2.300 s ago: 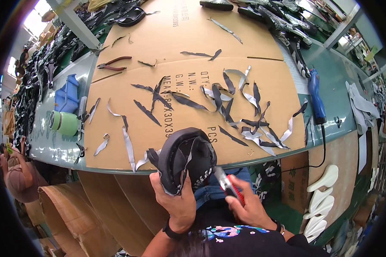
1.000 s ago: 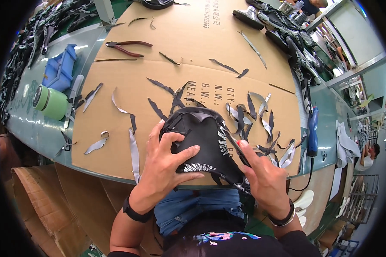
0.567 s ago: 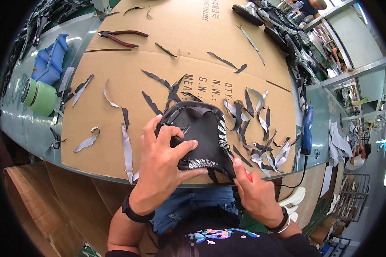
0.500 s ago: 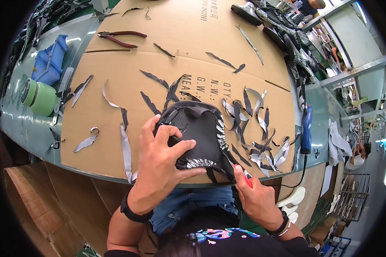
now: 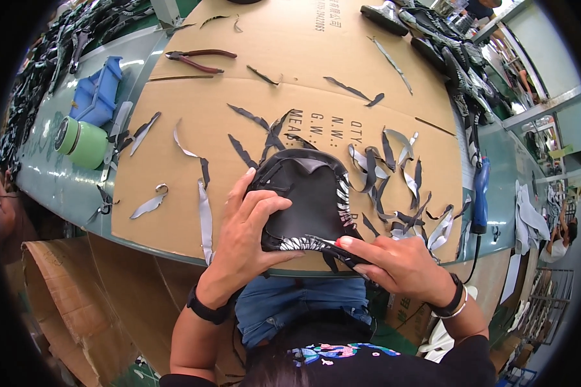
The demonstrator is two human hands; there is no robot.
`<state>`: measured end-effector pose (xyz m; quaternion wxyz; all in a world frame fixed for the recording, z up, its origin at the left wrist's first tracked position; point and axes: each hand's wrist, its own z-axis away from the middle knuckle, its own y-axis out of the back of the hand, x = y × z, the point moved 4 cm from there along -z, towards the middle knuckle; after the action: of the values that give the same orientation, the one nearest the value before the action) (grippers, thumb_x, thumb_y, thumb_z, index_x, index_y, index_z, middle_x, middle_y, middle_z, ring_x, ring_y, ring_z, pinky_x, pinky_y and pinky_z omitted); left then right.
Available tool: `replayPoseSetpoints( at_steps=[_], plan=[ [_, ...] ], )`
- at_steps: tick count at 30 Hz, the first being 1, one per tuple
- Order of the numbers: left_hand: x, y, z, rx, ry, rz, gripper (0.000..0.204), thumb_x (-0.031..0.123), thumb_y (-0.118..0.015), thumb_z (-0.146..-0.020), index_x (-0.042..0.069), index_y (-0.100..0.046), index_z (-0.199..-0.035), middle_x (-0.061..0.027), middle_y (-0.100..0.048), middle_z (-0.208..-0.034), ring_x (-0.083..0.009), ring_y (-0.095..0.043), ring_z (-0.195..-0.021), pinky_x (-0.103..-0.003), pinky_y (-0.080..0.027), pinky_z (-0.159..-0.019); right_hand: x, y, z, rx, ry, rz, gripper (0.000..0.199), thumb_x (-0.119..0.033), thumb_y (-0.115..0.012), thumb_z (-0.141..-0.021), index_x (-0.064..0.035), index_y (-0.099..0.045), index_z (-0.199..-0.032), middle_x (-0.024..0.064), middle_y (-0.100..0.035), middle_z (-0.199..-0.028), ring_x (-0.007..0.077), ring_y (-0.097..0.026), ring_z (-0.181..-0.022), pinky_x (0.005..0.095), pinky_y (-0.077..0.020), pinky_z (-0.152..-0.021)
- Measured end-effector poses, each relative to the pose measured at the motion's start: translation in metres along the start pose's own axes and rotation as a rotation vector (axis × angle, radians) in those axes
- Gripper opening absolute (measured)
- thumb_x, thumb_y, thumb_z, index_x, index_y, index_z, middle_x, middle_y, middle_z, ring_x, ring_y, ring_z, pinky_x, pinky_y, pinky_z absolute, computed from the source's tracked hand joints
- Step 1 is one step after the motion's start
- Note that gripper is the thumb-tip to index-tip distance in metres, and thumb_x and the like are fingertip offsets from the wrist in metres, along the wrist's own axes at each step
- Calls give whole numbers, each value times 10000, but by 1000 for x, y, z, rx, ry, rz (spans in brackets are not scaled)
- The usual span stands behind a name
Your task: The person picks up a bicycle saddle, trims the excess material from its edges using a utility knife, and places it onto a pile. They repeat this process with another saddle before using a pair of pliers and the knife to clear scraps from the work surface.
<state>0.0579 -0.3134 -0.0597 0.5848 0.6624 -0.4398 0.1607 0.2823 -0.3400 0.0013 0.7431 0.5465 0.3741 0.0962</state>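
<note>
A black bicycle saddle point(image 5: 306, 200), with its underside up and a zebra-patterned edge, stands near the table's front edge. My left hand point(image 5: 242, 226) grips its left side, fingers over the rim and thumb along the near edge. My right hand point(image 5: 400, 264) closes round a red-handled knife point(image 5: 339, 242), most of which the fingers hide. The knife's pale tip lies against the saddle's near rim, where a loose dark strip of cover hangs. Scattered black and grey trimmings point(image 5: 371, 171) lie beside the saddle.
Cardboard point(image 5: 193, 129) covers the table. Red-handled cutting pliers point(image 5: 200, 60) lie at the far left, past a green jar point(image 5: 84, 143) and blue bin point(image 5: 97, 93). A blue corded tool point(image 5: 480, 197) rests at the right. Finished-looking saddles point(image 5: 426, 48) are piled at the back right.
My right hand has moved left and up with the knife, from the saddle's near right corner to along its near rim. My left hand keeps hold of the saddle.
</note>
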Motion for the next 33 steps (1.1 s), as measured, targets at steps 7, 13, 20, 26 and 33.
replayPoseSetpoints(
  at_steps=[7,13,20,26,33],
  plan=[
    [-2,2,1,8,6,24,661,237,-911,-493,127,-605,-1068,-38,-577,-1116,-375,-361,-1312,-489,-346,-1064,4,2,-15,-163,144,187,618,-160,-651,-826,-312,-450,-1391,47,-454,-650,214,-536,-493,342,-376,-415],
    [2,4,1,8,-1,-6,652,227,-913,-474,129,-623,-1049,-17,-594,-1062,-365,-395,-1287,-489,-364,-1059,22,2,26,-271,64,166,665,-145,-632,-829,-310,-384,-1424,70,-452,-669,225,-504,-455,362,-347,-392],
    [20,13,-4,131,150,28,721,227,-880,-608,54,-529,-1213,-67,-530,-1128,-300,-445,-1219,-429,-397,-1022,36,7,70,107,-247,-69,842,-254,-810,-711,-44,-360,-1391,148,-641,-1032,336,-655,-811,373,-523,-667],
    [26,-7,15,428,661,913,721,104,-748,-830,-39,-292,-1370,-158,-505,-1232,-187,-576,-1010,-305,-473,-909,2,-36,35,433,-138,-263,857,-192,-828,-675,17,-346,-1352,204,-543,-1095,364,-580,-917,404,-490,-783],
    [54,-55,-41,26,477,1054,429,197,-634,-921,-17,-446,-1241,-94,-601,-1048,-166,-622,-926,-303,-508,-825,11,-57,31,730,-350,-1132,906,-276,-864,-702,21,-305,-1350,100,-514,-1048,178,-550,-866,299,-477,-756]
  ],
)
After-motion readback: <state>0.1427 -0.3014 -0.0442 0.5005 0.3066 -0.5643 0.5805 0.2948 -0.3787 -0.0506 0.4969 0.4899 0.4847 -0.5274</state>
